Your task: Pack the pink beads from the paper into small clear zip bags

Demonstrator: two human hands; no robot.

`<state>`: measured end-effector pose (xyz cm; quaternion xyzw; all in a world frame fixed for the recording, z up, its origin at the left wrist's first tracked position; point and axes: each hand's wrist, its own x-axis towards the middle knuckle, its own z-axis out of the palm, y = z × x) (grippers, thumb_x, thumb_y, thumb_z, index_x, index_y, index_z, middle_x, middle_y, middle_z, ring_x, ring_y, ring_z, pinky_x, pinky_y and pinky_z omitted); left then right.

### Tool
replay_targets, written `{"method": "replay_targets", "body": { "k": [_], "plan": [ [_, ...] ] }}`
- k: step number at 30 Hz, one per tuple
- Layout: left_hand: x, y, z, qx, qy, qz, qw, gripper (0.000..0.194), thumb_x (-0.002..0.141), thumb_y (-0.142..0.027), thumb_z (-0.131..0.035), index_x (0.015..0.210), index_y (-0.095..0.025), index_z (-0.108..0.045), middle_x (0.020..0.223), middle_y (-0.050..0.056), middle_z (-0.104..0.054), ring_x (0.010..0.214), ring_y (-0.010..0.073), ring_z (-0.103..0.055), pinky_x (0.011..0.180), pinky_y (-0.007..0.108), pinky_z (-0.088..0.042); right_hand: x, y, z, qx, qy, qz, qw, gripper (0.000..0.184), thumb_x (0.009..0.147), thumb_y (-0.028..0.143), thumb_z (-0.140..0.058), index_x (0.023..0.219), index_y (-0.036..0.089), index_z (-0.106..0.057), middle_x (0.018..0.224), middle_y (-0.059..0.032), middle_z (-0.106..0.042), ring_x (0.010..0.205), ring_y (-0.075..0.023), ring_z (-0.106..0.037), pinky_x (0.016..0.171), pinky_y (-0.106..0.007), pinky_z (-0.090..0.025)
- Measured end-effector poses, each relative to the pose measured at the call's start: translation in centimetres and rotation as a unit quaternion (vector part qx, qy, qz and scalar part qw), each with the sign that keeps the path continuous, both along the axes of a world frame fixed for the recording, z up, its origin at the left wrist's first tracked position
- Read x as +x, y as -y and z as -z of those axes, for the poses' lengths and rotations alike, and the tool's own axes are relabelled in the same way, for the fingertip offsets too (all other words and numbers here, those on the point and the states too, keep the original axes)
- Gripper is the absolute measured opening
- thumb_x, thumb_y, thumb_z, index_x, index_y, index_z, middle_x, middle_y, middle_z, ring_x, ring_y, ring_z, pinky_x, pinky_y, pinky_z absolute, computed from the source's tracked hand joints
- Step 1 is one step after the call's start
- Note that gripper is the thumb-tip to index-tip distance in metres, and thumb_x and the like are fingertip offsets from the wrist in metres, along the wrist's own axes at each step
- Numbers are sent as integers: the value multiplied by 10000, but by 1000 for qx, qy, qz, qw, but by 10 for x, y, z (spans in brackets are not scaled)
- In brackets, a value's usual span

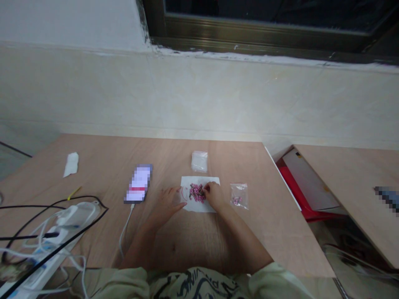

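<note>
A pile of small pink and dark beads (197,193) lies on a white sheet of paper (199,180) in front of me. My right hand (213,194) is at the pile's right side with its fingers pinched together; what they hold, if anything, is too small to make out. My left hand (170,201) rests at the paper's left edge, fingers spread, thumb on the sheet. Right of the paper lies a clear zip bag (239,192) with a few pink beads in its lower part. Behind the paper sits a stack of clear plastic bags (199,161).
A phone (139,183) with a white cable lies left of my hands. Farther left are a power strip (73,220) with tangled cords and a white scrap (71,164). Beyond the table's right edge stand a red object (299,199) and another table (352,174).
</note>
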<state>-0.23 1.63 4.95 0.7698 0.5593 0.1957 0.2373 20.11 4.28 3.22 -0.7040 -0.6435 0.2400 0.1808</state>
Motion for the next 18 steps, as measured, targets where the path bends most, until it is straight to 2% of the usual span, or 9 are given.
{"method": "replay_targets", "body": {
  "k": [2,5,8,10,13,16,18],
  "plan": [
    [1,0,-2,-6,-8,-3,1000,471,678,-333,-587,1102,-170,-463,1072,95,-545,1024,250,-471,900,427,-322,-1,1,-4,10,-16,18,1000,95,697,171,-525,674,123,-604,750,-85,-599,720,-157,-515,667,-251,-370],
    [5,-4,-4,-6,-4,1,1000,482,670,-340,-594,1099,-163,-467,1069,105,-551,1012,258,-482,876,430,-343,-8,5,-19,48,-76,26,996,122,721,205,-509,700,131,-604,734,-66,-598,711,-152,-514,671,-254,-379],
    [11,-9,-3,6,1,0,1000,480,657,-343,-606,1075,-144,-484,1046,115,-566,997,263,-490,864,425,-351,-24,13,-38,87,-131,-30,987,143,734,262,-523,732,159,-622,747,-48,-590,763,-155,-509,727,-271,-377],
    [15,-12,-2,19,8,-4,1000,456,664,-356,-596,1059,-151,-495,1031,107,-574,986,258,-497,860,422,-355,-35,18,-46,94,-142,-52,984,156,724,291,-547,784,184,-643,825,-61,-578,842,-171,-497,780,-301,-365],
    [17,-13,0,30,37,-11,999,440,668,-374,-586,1049,-175,-496,998,80,-581,967,240,-510,860,421,-363,-41,22,-45,88,-166,-54,981,127,684,273,-595,769,202,-655,909,-69,-562,897,-184,-489,804,-324,-365],
    [11,-10,0,15,111,-38,993,528,628,-389,-618,1090,-190,-456,1058,72,-551,1034,237,-477,896,425,-350,-35,22,-37,76,-254,-57,963,115,712,261,-555,688,181,-635,772,-39,-596,735,-142,-537,697,-275,-421],
    [6,-5,0,-33,196,-91,976,568,646,-422,-587,1132,-187,-414,1141,84,-506,1093,246,-442,895,410,-369,-29,22,-36,65,-318,-39,945,172,733,299,-520,679,167,-617,681,-22,-599,598,-117,-536,583,-242,-437]
  ]
}}
